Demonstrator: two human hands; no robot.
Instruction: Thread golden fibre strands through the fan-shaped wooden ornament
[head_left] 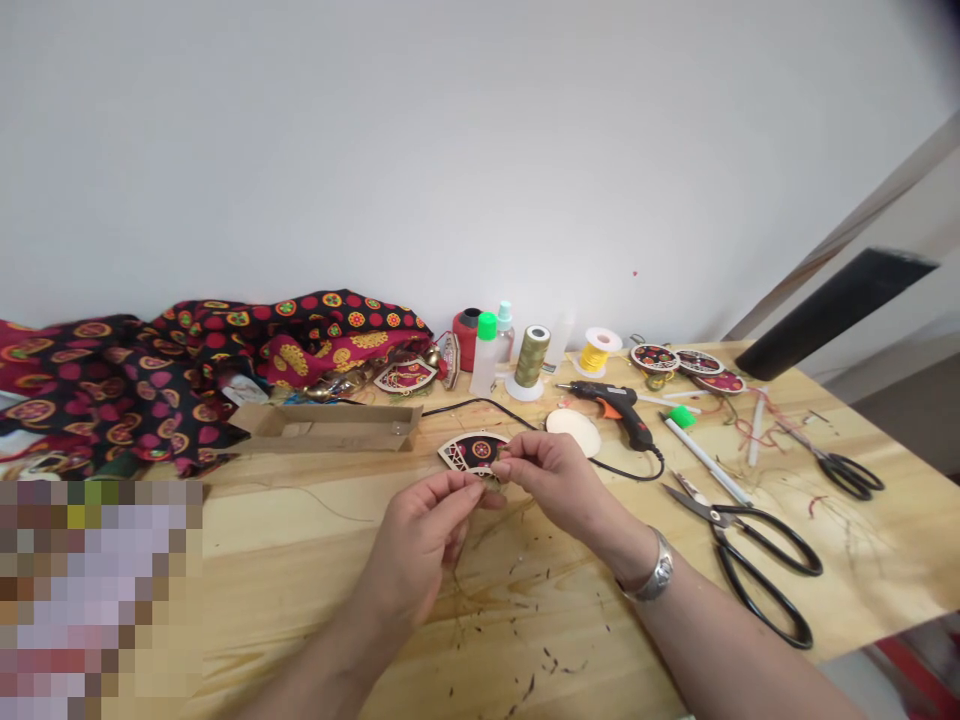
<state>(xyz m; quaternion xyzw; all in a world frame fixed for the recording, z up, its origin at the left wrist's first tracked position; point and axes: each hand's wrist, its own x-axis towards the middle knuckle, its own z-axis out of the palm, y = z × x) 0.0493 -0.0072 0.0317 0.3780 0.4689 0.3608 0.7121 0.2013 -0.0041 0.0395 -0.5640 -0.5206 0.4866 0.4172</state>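
Note:
A fan-shaped wooden piece with dark patterned fabric [469,452] lies on the table just beyond my hands. Thumb and fingers of my left hand [435,510] are pinched together near its lower edge, around something thin that is hard to make out. My right hand [551,475], with a silver bracelet at the wrist, is closed in a pinch at the piece's right side, fingertips almost touching those of the left. What lies between the right fingertips is too small to name. A pale oval disc [574,434] is partly behind the right hand.
Open black-handled scissors [720,518] and a glue gun [611,402] lie at the right. An open cardboard box [326,430] and patterned cloth [187,370] are at the left. Bottles, an olive thread spool [533,357] and a yellow spool [595,357] stand along the wall.

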